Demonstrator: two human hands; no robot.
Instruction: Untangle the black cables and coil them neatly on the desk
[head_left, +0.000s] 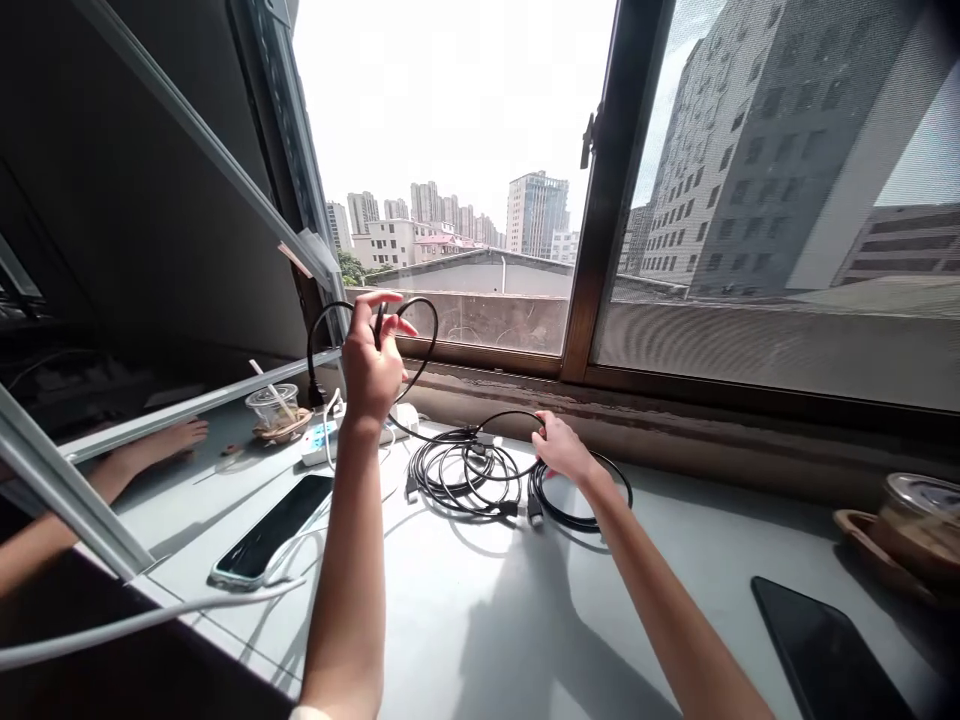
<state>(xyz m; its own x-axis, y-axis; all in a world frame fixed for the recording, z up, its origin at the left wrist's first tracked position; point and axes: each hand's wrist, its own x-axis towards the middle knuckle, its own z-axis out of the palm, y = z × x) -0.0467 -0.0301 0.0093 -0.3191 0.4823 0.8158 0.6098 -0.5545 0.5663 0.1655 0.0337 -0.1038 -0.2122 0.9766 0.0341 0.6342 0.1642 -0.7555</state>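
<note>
Dark phone (825, 645): it lies nearest to us, face up on the grey ledge (487, 600), well to the right of our right forearm and touching nothing.
Phone with white cable (271, 530): it lies flat to the left of our left forearm; the white cable (150, 615) runs from it toward the near left edge.
Right hand (562, 450): it lies palm down with the fingers loosely spread on the coiled black cables (424, 475). It presses on them rather than closing round them.
Coils: two rings lie side by side on the ledge, one under our right hand and one just to its left. Their plugs lie between the rings.
Left hand (373, 368): it is raised above the ledge, pinching a black cable (436, 325) between thumb and fingers. The cable arcs in a loop on both sides of the hand and trails down to the coils.
Power strip (322, 440): it is white and lies just beyond and below our left hand, with leads crossing it.
Plastic cup (274, 405): it is clear with a straw in it, left of the strip.
Jar (919, 500): it is far to the right of our right hand, at the ledge's edge.
Window frame (600, 230): it stands beyond both hands, with a mesh screen (787, 200) on its right side.
</note>
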